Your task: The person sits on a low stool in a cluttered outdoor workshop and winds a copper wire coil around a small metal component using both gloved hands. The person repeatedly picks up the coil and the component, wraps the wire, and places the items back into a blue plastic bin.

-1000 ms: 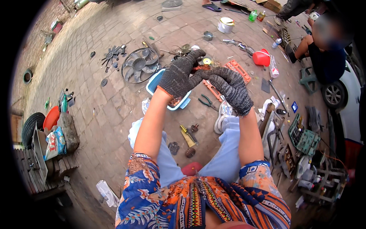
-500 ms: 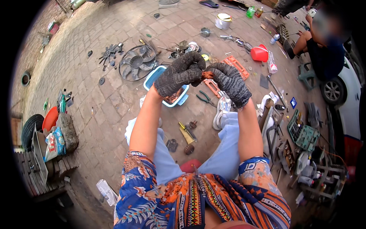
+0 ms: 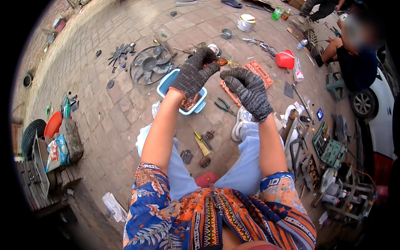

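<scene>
Dark grey knitted gloves cover both my hands, raised over the paving in front of me. My left hand (image 3: 196,71) is closed on a copper wire coil (image 3: 222,62), which pokes out past its fingertips on the far side. Just right of it, my right hand (image 3: 249,89) is apart from the coil, its fingers bent and pressed together; whatever they pinch, if anything, is hidden. Partly under my left hand stands a light blue plastic tub (image 3: 200,107) with copper-coloured pieces inside. Green-handled pliers (image 3: 225,108) lie on the ground below my right hand.
An orange tool case (image 3: 263,76) lies beyond my right hand. A fan (image 3: 149,63) is left of the tub. Yellow tools (image 3: 202,145) and a motor armature (image 3: 205,161) lie between my legs. Green toolbox (image 3: 333,148) and scrap are at right; a person (image 3: 360,64) sits at far right.
My hands have come apart. The copper coil, earlier between both hands, is now with my left hand, which has turned and lifted slightly away. My right hand has moved back a little.
</scene>
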Motion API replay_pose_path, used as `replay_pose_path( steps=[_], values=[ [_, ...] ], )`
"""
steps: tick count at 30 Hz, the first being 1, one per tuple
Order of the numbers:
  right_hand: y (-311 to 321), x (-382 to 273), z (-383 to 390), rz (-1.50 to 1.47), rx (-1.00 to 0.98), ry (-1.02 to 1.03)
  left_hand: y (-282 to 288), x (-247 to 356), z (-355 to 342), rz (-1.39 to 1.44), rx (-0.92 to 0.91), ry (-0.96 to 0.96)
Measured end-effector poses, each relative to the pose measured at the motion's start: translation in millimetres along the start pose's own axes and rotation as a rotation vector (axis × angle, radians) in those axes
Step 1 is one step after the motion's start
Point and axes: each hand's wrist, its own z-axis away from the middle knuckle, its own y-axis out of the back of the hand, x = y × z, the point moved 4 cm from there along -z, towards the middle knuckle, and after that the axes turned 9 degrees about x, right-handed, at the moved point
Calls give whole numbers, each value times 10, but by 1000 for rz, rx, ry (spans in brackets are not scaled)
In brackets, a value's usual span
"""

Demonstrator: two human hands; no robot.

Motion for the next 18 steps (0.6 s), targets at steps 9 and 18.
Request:
replay_pose_path(
  steps=[9, 18],
  values=[
    [-79, 90, 17, 27, -224, 33, 79, 7, 126, 134, -65, -176],
    [-74, 173, -10, 71, -170, -53, 65, 264, 73, -199, -49, -362]
  ],
)
